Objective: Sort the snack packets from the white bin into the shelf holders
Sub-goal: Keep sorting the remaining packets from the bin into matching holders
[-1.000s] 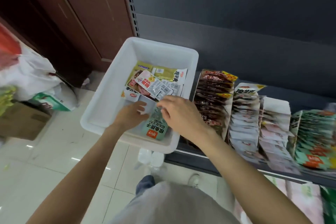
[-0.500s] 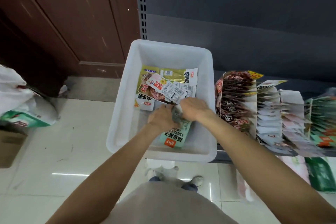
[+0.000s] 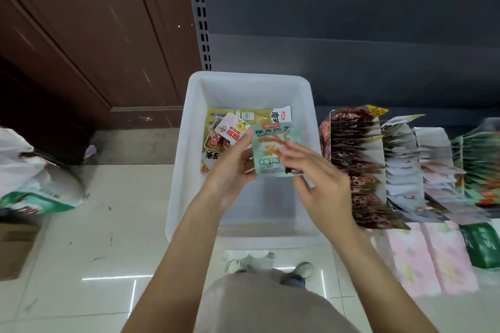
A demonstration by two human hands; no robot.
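Lifted since the earlier frame, the pale green packet (image 3: 272,153) now stands upright above the white bin (image 3: 186,170) instead of lying flat on its floor, and both of my hands have risen with it. Largest first: the shelf holders (image 3: 405,167) run to the right of the bin, holding a dark brown row (image 3: 357,165) nearest it, then white rows (image 3: 403,165), then a green row (image 3: 481,167) at the far right. The bin keeps a yellow packet (image 3: 243,116) and a white-and-red packet (image 3: 230,131) at its far end. My left hand (image 3: 230,173) grips the green packet along its left edge, thumb in front and fingers curled behind. My right hand (image 3: 319,178) sits at the packet's lower right corner with fingers loosely spread; whether they pinch it or only touch it, I cannot tell, as motion blur hides the contact. Risks, as I judge them: a one-sided grip on slick film could let the packet slip into the bin during a hand-over; the matching green row lies farthest away, so the reach crosses the other rows and could snag their upright packets or end in the wrong holder.
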